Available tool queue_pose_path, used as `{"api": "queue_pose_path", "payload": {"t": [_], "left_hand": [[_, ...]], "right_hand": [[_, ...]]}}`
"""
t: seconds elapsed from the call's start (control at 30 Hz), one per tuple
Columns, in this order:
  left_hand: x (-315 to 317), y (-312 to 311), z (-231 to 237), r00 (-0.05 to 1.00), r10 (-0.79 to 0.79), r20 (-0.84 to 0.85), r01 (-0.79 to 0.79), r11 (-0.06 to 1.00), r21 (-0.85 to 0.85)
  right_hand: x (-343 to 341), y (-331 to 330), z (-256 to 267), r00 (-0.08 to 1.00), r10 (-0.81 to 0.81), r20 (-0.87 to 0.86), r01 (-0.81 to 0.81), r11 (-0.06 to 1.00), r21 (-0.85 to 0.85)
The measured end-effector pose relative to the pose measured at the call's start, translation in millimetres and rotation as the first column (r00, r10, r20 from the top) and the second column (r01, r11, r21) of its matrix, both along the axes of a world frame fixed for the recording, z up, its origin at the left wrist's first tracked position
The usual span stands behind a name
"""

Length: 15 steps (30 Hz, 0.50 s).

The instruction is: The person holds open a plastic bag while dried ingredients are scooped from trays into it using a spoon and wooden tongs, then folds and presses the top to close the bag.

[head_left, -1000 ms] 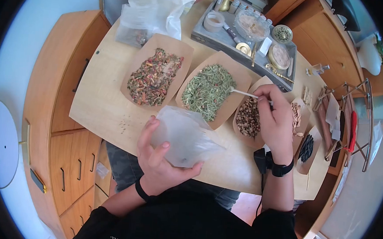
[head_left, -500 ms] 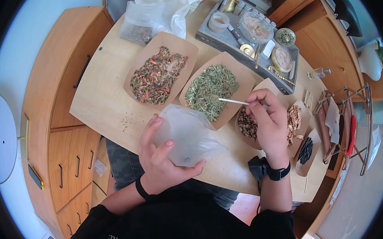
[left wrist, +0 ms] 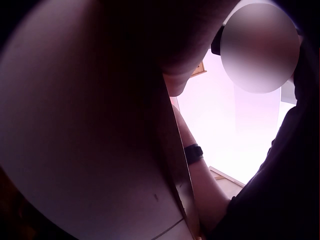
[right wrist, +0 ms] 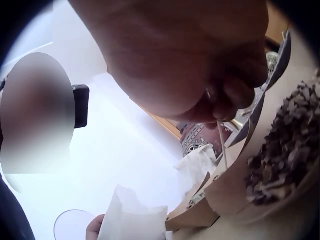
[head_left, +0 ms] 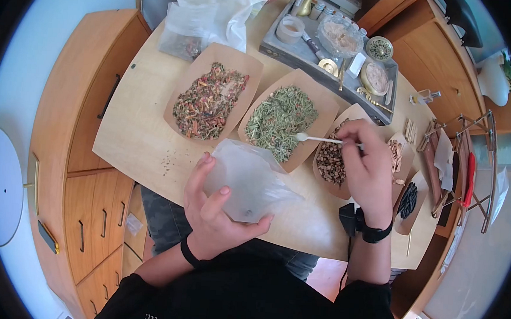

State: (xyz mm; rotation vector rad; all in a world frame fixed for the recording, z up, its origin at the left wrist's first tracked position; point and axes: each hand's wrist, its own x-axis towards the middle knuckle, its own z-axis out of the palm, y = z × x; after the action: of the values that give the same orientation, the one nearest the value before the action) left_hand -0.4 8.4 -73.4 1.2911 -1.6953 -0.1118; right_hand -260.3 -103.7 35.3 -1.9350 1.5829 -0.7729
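Observation:
My left hand (head_left: 219,221) holds a frosted translucent bag (head_left: 245,179) from below, fingers along its left side and thumb at its lower right. In my right hand (head_left: 370,172) I pinch the handle of a small white spoon (head_left: 321,139). The spoon's head is over the lower right edge of the dried green herbs (head_left: 281,117), which lie in a brown paper tray (head_left: 323,118). Below my right hand, partly covered by it, is a tray of dark brown chopped pieces (head_left: 329,161). The right wrist view shows these pieces close up, with the thin handle (right wrist: 222,145) reaching down from my fingers.
A tray of reddish mixed petals and herbs (head_left: 209,101) stands on the left, before a white bag (head_left: 217,17). Wood chips (head_left: 395,153) and black sticks (head_left: 408,199) fill trays on the right. A grey tray (head_left: 274,43) of jars and dishes stands behind.
My right hand first shifted left, bringing the spoon further over the green herbs, then drew back right. The spoon's head shows again at the herbs' edge. My left hand and the bag stay nearly still.

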Motion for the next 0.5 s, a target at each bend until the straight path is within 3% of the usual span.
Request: {"api": "queue_pose_path", "payload": {"t": [0.17,0.23,0.5], "left_hand": [[0,0,2,1.000,-0.002,0.010,0.002,1.000,0.001],[0,0,1,1.000,0.001,0.006,-0.001,1.000,0.001],[1,0,1,1.000,-0.005,-0.001,0.005,1.000,0.005]], "right_hand": [[10,0,-16,0.985,0.091,0.147,-0.102,0.992,0.069],[12,1,-16,0.947,-0.005,0.322,-0.086,0.960,0.267],[-2,-3,-25,0.860,-0.057,0.507,-0.104,0.953,0.284]]}}
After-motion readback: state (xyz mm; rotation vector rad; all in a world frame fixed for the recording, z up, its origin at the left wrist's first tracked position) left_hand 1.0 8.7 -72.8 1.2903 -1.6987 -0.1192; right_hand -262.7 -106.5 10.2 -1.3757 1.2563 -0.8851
